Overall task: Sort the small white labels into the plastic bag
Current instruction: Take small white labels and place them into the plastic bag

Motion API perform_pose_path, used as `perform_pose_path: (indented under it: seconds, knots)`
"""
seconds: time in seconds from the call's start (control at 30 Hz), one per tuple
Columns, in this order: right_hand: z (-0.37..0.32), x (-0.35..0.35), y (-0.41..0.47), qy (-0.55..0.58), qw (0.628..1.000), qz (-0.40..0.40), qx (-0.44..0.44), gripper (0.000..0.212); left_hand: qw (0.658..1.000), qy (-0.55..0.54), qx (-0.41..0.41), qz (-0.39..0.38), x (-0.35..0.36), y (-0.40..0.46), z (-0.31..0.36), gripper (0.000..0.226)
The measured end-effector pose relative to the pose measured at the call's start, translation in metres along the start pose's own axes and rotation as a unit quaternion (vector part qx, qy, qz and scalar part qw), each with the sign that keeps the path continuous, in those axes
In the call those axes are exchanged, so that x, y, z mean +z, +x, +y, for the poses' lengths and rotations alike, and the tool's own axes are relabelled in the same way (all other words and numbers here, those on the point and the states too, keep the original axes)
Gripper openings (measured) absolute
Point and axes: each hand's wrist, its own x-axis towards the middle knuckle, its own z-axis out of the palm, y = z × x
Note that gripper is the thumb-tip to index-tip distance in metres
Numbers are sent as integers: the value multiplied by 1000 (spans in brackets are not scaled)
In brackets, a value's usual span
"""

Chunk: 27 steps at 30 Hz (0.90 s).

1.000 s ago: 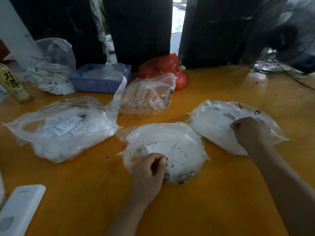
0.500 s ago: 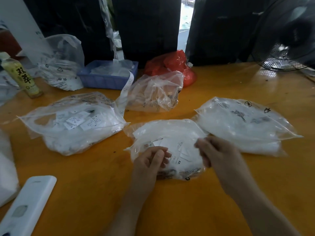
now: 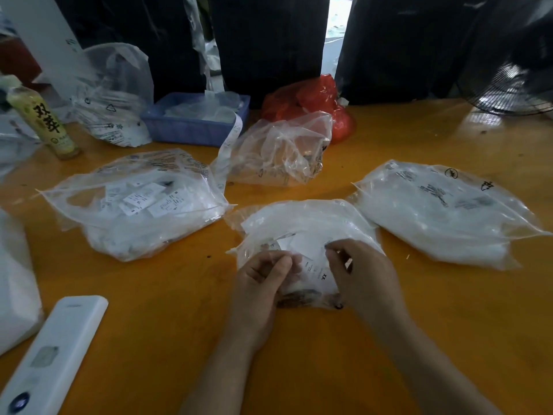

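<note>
The small white labels (image 3: 314, 265) lay in a loose heap inside the middle plastic bag (image 3: 308, 223), which sat on the orange table (image 3: 389, 339) directly in front of the person. Both hands were at the bag's near end. The left hand (image 3: 263, 283) had its fingers curled with thumb and forefinger pinched together at the film or a label there; which of the two, the view did not settle. The right hand (image 3: 362, 280) was likewise curled, fingertips pinching at the plastic on the opposite side. The labels sat between the two hands and just beyond the fingertips, so either hand was about equally near; the bag's long axis ran away from the person, its mouth apparently at the near end where the hands worked.

Counted, three filled clear bags of white labels lay in a row: the left bag (image 3: 137, 202), the middle one and the right bag (image 3: 443, 214). Behind them stood one crumpled, mostly empty clear bag (image 3: 284, 151), one red bag (image 3: 311, 97), one blue tray (image 3: 194, 121), one bottle (image 3: 42, 121) and one fan (image 3: 508, 91)
</note>
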Motion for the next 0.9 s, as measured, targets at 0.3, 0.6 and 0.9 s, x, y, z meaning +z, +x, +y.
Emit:
perform_pose_path:
  seconds: [0.3, 0.6, 0.9]
  knots:
    - [-4, 24, 29, -133, 991, -15, -7, 26, 997, 80, 17, 0, -1, -5, -1, 31]
    - [10, 5, 1, 104, 992, 66, -12, 6, 999, 32, 18, -12, 2, -9, 6, 28]
    - [23, -7, -15, 302, 946, 41, 112, 21, 997, 60, 22, -39, 1, -10, 5, 15]
